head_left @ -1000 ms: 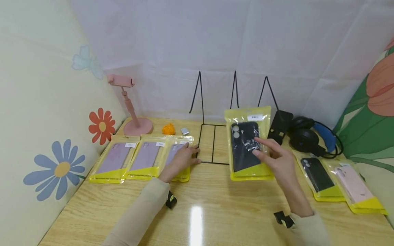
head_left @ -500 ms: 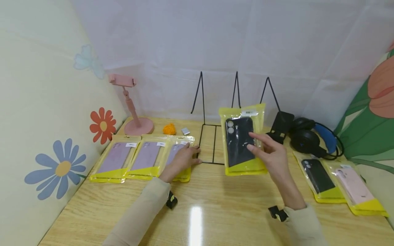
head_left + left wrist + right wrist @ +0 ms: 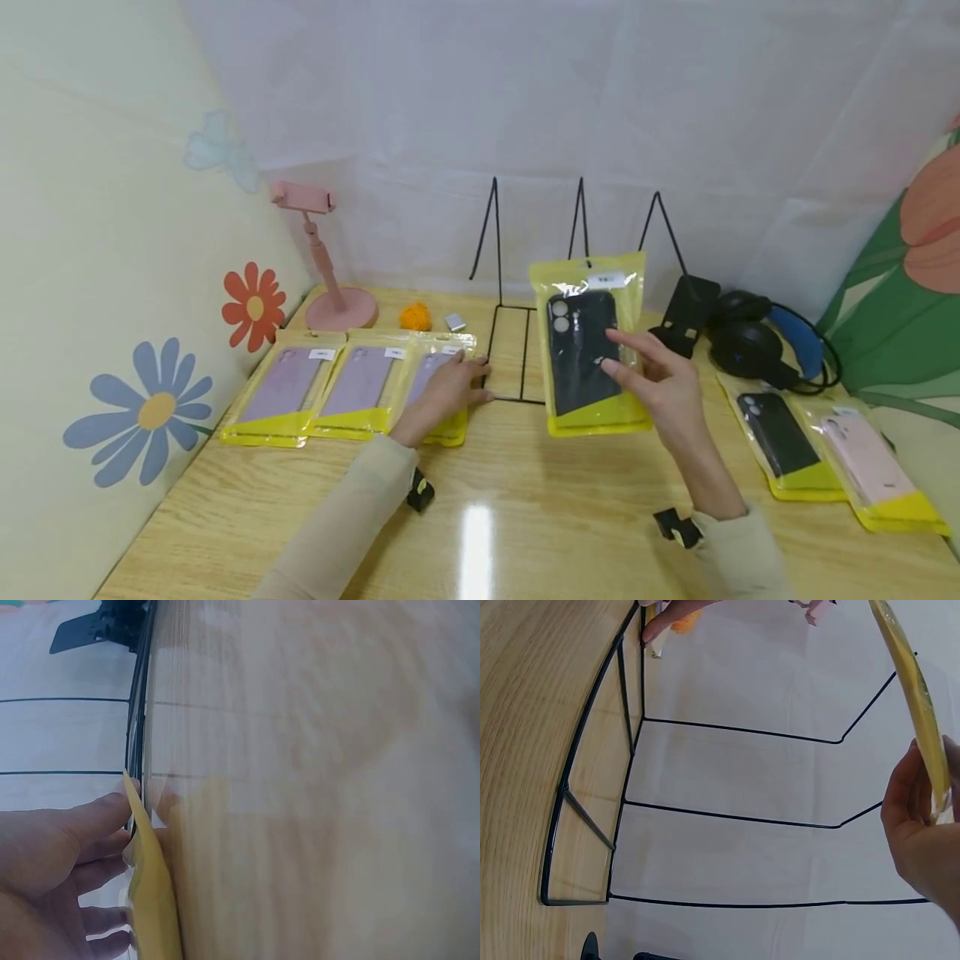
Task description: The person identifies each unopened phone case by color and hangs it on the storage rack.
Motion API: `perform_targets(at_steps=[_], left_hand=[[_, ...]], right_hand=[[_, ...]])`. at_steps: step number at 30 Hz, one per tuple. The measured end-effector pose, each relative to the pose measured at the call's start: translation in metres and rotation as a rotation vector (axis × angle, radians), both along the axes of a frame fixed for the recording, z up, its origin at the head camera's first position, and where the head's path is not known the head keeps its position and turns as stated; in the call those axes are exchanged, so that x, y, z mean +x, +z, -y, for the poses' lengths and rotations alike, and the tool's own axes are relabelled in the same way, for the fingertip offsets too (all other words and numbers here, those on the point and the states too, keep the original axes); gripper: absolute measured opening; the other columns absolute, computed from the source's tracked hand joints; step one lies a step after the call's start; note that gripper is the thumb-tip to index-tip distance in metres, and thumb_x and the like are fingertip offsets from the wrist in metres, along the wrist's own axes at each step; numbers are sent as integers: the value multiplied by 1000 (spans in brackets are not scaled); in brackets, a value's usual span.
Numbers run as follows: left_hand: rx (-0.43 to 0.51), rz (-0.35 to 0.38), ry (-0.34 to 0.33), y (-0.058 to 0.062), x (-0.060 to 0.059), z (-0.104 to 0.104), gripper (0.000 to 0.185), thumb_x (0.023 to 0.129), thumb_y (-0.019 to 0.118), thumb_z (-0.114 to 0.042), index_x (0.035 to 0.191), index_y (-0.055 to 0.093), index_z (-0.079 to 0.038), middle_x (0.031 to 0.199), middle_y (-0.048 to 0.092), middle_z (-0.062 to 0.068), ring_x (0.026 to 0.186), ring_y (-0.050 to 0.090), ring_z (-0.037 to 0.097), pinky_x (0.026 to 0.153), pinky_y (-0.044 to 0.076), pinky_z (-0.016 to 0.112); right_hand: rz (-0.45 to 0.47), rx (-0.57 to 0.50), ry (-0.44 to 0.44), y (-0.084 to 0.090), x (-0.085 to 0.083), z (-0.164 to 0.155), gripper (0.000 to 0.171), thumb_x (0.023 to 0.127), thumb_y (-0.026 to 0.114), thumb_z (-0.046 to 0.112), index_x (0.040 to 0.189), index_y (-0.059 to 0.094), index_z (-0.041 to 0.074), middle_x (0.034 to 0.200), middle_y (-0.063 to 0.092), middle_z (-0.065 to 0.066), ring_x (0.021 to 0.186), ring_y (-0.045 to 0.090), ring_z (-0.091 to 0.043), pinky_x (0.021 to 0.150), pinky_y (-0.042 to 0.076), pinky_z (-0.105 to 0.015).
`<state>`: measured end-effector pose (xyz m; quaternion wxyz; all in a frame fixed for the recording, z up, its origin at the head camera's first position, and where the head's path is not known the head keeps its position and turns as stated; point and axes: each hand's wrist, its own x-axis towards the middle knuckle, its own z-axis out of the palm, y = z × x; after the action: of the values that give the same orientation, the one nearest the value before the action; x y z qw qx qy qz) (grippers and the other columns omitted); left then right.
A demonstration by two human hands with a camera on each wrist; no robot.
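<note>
My right hand [image 3: 670, 390] pinches a yellow-edged clear bag with a black phone case [image 3: 581, 346] in it. The bag is upright above the table, in front of a black wire rack [image 3: 523, 354]. In the right wrist view the bag shows edge-on. My left hand [image 3: 444, 392] rests on the rightmost of three bagged purple phone cases, its fingertips at the rack's left side. That purple case [image 3: 422, 377] is partly hidden under the hand. The left wrist view shows the thumb along the yellow bag edge [image 3: 154, 900], the fingers mostly straight.
Two more purple phone cases [image 3: 356, 382] in bags lie at left. A pink phone stand [image 3: 341, 310], orange yarn-like bundle [image 3: 415, 317] and small silver block [image 3: 454, 322] stand behind. At right are headphones [image 3: 744, 346], a black bagged case [image 3: 778, 433] and a pink one [image 3: 870, 457].
My right hand has carried the bagged black phone case a little to the left, mostly in the first half second. The left hand stays on the purple case's bag.
</note>
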<state>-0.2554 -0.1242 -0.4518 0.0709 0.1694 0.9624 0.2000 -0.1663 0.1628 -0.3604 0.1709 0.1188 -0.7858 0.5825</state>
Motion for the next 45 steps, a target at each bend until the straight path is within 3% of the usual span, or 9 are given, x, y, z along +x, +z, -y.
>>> perform_targets(at_steps=[7,10,14,17,19,21,23,35,45], left_hand=[[3,-5,-7,2,1,0,54,88,71,-30,134,57,-7,148,43,9,141,24,41,113,25,52],[5,-4,-2,3,1,0,54,88,71,-30,135,56,-7,148,42,9,141,23,40,113,24,51],[0,-5,0,2,0,1,54,88,71,-31,135,57,-8,148,43,8,141,24,40,113,24,51],[-2,0,1,1,0,1,54,88,71,-31,135,56,-9,148,42,7,141,24,40,113,24,52],[-2,1,4,-1,0,1,54,88,71,-32,135,57,-10,149,42,7,142,24,40,113,24,52],[1,-1,8,-1,0,0,54,88,71,-32,135,56,-10,149,42,6,142,23,40,113,24,52],[2,-2,11,-1,1,0,54,87,71,-32,135,57,-10,148,43,6,142,24,39,113,24,52],[2,-8,2,-2,2,1,54,88,70,-32,135,57,-9,148,43,7,141,24,39,113,24,52],[-12,-13,-5,-4,3,1,54,87,71,-31,135,57,-9,148,44,7,141,25,39,113,25,51]], right_hand=[[29,-42,0,-9,-16,0,37,87,73,17,123,67,11,117,63,0,79,52,-12,64,45,-15],[39,-73,-7,-12,-29,0,37,87,73,19,123,67,11,121,63,1,81,51,-9,66,44,-15],[51,-123,-19,-15,-50,3,36,87,73,20,122,68,12,119,64,1,72,37,-11,60,34,-18],[58,-143,-34,-15,-66,4,35,87,73,20,122,69,13,122,64,2,81,43,-10,69,41,-18],[61,-142,-44,-14,-76,4,36,88,73,20,122,68,14,129,62,3,99,50,-8,87,43,-19],[67,-144,-53,-13,-87,5,36,88,72,20,123,68,14,134,59,3,119,48,-7,103,38,-25],[74,-158,-50,-12,-98,5,36,88,72,19,124,67,14,136,57,1,128,44,-9,110,34,-31],[86,-177,-37,-8,-149,3,35,90,70,15,124,66,12,138,54,-1,136,37,-12,116,23,-33],[40,-233,-12,-11,-170,3,32,88,70,7,119,68,8,129,61,-3,132,43,-14,114,24,-26]])
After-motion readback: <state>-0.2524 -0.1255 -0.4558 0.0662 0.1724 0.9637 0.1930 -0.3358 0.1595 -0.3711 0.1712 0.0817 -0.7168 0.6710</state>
